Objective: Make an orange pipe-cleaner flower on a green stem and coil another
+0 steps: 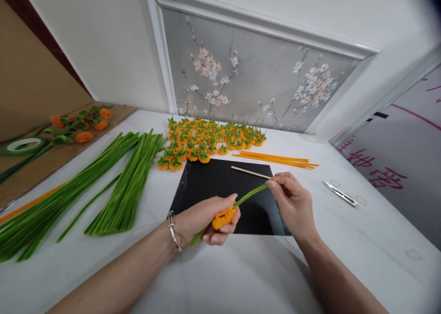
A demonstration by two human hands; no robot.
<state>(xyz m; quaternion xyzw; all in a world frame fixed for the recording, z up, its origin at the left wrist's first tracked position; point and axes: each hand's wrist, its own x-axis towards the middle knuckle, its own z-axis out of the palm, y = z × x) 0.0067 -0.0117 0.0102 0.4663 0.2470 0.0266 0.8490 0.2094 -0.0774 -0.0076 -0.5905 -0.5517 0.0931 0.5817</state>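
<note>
My left hand, with a silver bracelet at the wrist, is closed around an orange pipe-cleaner flower. A green pipe cleaner runs through that same grip, its lower end sticking out below the palm. Between thumb and fingers, my right hand pinches the upper end of the green stem, which stretches between the two hands. Both hands are above a black mat. A thin wooden stick lies on the mat, its right end close to my right fingertips.
Several finished orange-and-green flower heads stand at the back. Green pipe cleaner bundles lie left, orange pipe cleaners behind the mat. Scissors-like metal snips rest at right. Green tape and orange flowers sit on cardboard.
</note>
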